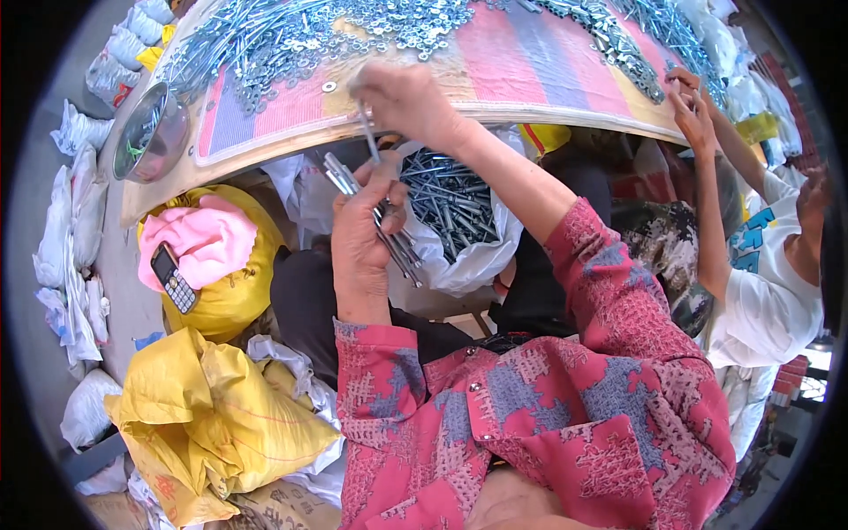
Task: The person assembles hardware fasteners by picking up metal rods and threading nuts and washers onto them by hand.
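My left hand point(364, 231) is closed around a bundle of metal bolts point(402, 249), whose ends stick out above and below the fingers. Just above it, at the table's front edge, my right hand point(413, 104) is closed, its fingertips slightly blurred. A single thin bolt point(368, 132) slants from those fingertips down to the left thumb. Behind both hands a white plastic bag point(481, 269) holds many more loose bolts point(448, 199). On the table, beyond my right hand, lie a heap of washers point(389, 34) and long bolts point(238, 49). One washer point(329, 87) lies apart.
A clear bowl point(152, 137) stands on the table's left corner. Below it, a mobile phone point(175, 278) and pink cloth point(203, 234) rest on a yellow sack point(216, 309). A crumpled yellow sack point(221, 415) lies nearer. At right, a co-worker's hands point(693, 110) are at the table edge.
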The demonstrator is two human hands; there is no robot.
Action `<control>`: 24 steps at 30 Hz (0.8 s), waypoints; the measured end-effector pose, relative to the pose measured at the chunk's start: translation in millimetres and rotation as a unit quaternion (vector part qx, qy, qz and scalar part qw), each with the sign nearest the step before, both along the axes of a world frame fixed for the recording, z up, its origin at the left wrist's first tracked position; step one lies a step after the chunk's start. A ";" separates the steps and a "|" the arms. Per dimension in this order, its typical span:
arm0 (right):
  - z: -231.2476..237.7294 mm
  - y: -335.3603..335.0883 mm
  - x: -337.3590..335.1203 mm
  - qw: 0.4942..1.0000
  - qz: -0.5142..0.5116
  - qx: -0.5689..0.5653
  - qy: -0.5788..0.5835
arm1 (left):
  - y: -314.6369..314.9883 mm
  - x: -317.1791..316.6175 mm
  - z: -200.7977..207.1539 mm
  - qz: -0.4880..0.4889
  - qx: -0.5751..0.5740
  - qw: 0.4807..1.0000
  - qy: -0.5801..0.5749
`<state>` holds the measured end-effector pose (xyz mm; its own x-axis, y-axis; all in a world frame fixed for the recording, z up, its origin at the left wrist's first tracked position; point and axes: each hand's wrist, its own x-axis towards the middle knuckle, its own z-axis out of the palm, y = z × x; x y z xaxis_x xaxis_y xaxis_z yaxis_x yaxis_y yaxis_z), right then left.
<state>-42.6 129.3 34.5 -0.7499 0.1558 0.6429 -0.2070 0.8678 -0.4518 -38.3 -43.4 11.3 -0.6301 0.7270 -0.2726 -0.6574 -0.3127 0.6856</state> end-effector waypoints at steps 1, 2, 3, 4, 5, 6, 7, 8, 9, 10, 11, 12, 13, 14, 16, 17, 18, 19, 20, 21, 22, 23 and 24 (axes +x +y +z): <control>-1.5 -10.0 0.7 0.982 -0.007 0.151 -0.117 | -0.9 -4.0 -2.3 0.017 0.009 1.000 0.000; -2.8 -18.6 2.9 0.983 0.083 0.131 -0.103 | -2.4 -13.6 -7.9 0.062 0.014 0.997 -0.035; -4.8 -24.7 2.6 0.975 0.172 0.109 -0.088 | -7.9 -22.4 -11.4 0.065 0.066 0.993 -0.075; -6.2 -18.2 -10.5 0.960 0.229 0.124 -0.101 | -12.0 -23.7 -15.9 0.072 0.073 0.993 -0.055; -2.9 -15.1 -25.7 0.960 0.232 0.122 -0.101 | -16.5 -23.0 -12.9 0.079 0.079 0.993 -0.036; 7.0 -11.0 -41.9 0.984 0.107 0.090 -0.113 | -16.2 -20.6 -9.0 0.079 0.079 0.993 -0.036; 13.8 -3.3 -58.5 0.991 -0.022 0.056 -0.123 | -11.3 -15.7 -3.9 0.087 0.037 0.995 -0.025; 7.5 11.2 -77.4 0.982 -0.085 0.144 -0.091 | -6.2 -11.2 -1.2 0.092 -0.005 0.996 -0.015; -0.9 29.2 -92.0 0.958 -0.154 0.234 -0.058 | 0.2 -8.9 -0.3 0.082 -0.001 0.997 -0.013; -10.0 37.4 -104.4 0.957 -0.161 0.235 -0.057 | 2.2 -8.7 -2.0 0.070 -0.011 0.997 -0.008; -12.9 37.0 -112.6 0.941 -0.185 0.270 -0.084 | 1.5 -8.4 -2.8 0.062 -0.022 0.998 -0.004; -15.2 40.4 -117.0 0.922 -0.210 0.306 -0.112 | 2.0 -7.8 -2.1 0.060 -0.025 0.998 0.002; -16.6 47.5 -118.2 0.920 -0.215 0.308 -0.111 | 5.5 -7.6 0.1 0.055 -0.022 0.998 0.003; -15.4 43.1 -115.7 0.938 -0.188 0.278 -0.092 | 4.5 -6.4 0.6 0.063 -0.027 0.998 0.012; -14.2 37.5 -102.7 0.961 -0.191 0.199 -0.027 | 6.2 -3.6 1.2 0.067 -0.030 0.997 0.017; -9.9 29.0 -92.4 0.963 -0.184 0.197 -0.026 | 2.1 -3.5 3.0 0.063 -0.040 0.997 0.024; -1.2 25.4 -72.9 0.985 -0.149 0.055 -0.075 | 1.1 -2.8 4.2 0.054 -0.045 0.997 0.031; 5.5 22.0 -51.9 0.982 -0.113 -0.088 -0.122 | 0.3 -1.0 7.4 0.052 -0.044 0.997 0.031; 7.4 20.6 -29.6 0.981 -0.121 -0.086 -0.122 | 2.3 2.4 9.7 0.037 -0.048 0.997 0.049; 10.6 19.5 -8.8 0.966 -0.061 -0.204 -0.144 | 5.5 5.4 12.0 0.021 -0.051 0.996 0.070; 13.3 18.3 5.2 0.934 0.001 -0.318 -0.162 | 8.0 8.4 11.2 0.015 -0.047 0.996 0.071; 9.6 18.5 13.4 0.935 -0.004 -0.318 -0.157 | 9.3 11.2 9.0 -0.010 -0.052 0.995 0.086; 1.7 19.1 21.4 0.901 0.026 -0.410 -0.141 | 11.0 14.0 6.6 -0.034 -0.056 0.993 0.101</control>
